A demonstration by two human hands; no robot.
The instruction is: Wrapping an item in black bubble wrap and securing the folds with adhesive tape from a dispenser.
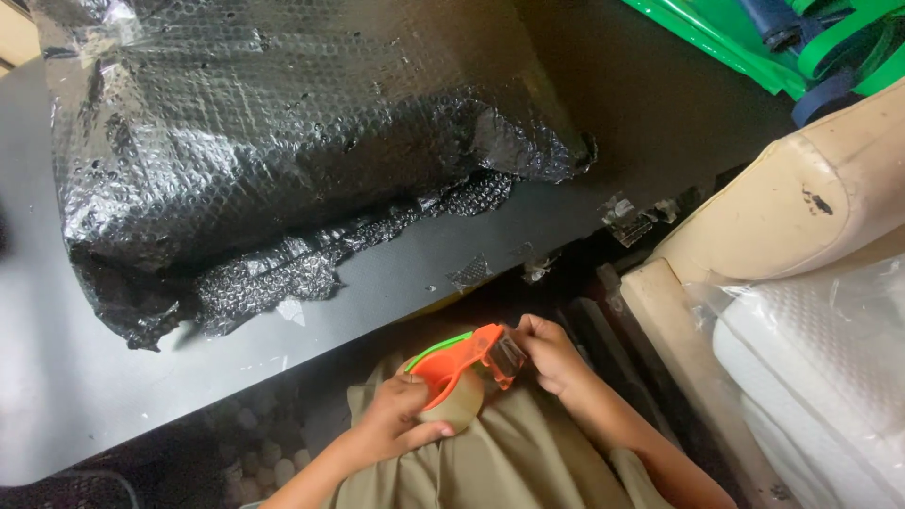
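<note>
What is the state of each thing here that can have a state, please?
Tape dispenser: held over the lap, by both hands.
Left hand: grip closed on the tape roll.
Right hand: fingers pinching at the dispenser's front end.
Bubble-wrapped package: lying on the table, wrap torn and loose along its near edge.

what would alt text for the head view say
Two hands hold an orange tape dispenser over the person's lap: left hand grips the tape roll, right hand pinches its front end. Above, a bundle wrapped in black bubble wrap lies on a dark table.
</note>
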